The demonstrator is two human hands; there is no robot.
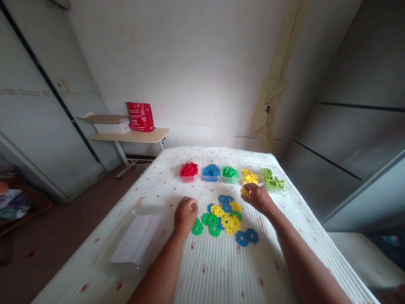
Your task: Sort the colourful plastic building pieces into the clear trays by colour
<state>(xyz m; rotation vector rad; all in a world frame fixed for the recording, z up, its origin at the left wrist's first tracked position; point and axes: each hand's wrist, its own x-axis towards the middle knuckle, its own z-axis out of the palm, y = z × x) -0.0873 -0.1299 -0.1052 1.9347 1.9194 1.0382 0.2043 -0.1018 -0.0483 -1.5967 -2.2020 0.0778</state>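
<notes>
A heap of flat plastic snowflake discs (225, 217) in yellow, green and blue lies on the white striped table cover (221, 270). My left hand (185, 213) rests curled at the heap's left edge, beside a green disc (197, 228); whether it holds anything is hidden. My right hand (257, 196) is pinched on a yellow disc (245, 191), just in front of the yellow tub (249, 176). Behind the heap stands a row of small tubs: red (189, 170), blue (210, 171), green (229, 172), yellow and light green (273, 180).
A clear plastic lid or box (136, 240) lies on the table at the left. Two blue discs (247, 237) lie apart at the heap's near right. Beyond the table stand a side table (133, 136) with a red bag (140, 116), and a wall.
</notes>
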